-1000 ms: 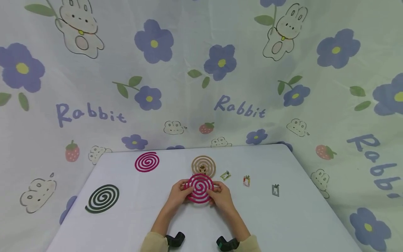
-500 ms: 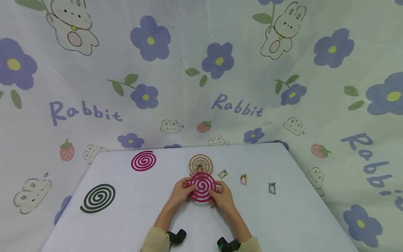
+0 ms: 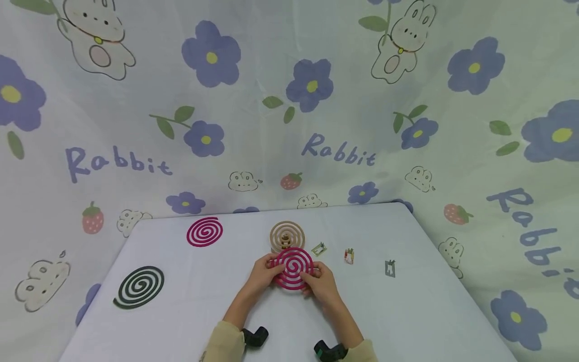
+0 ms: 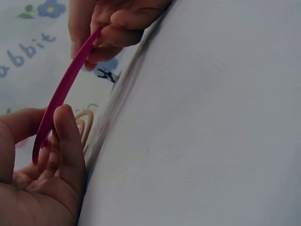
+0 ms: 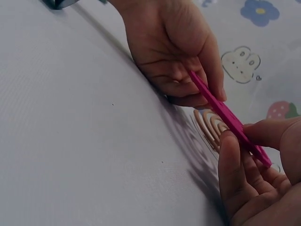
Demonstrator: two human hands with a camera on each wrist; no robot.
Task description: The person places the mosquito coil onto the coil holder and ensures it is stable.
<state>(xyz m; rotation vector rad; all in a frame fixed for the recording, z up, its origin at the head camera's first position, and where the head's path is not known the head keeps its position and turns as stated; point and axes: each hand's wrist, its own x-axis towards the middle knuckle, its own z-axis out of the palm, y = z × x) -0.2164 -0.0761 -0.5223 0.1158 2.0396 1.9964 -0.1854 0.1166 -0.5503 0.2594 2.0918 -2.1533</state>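
Both hands hold a pink mosquito coil over the middle of the table, its flat spiral facing the head camera. My left hand pinches its left edge between thumb and fingers, and my right hand pinches the right edge the same way. Seen edge-on in the left wrist view, the pink coil is tilted above the white surface. Just behind it lies a tan mosquito coil, its near part covered by the pink one. A small metal coil stand sits on the tan coil.
A second pink coil lies at the back left, and a dark green coil at the left. Three small cut metal stands lie to the right: a greenish one, a red-and-yellow one and a grey one. A patterned curtain hangs behind.
The held pink coil and both hands have shifted slightly right relative to the tan coil. The head view has turned a little, so the table things sit further left. Both grips are unchanged.
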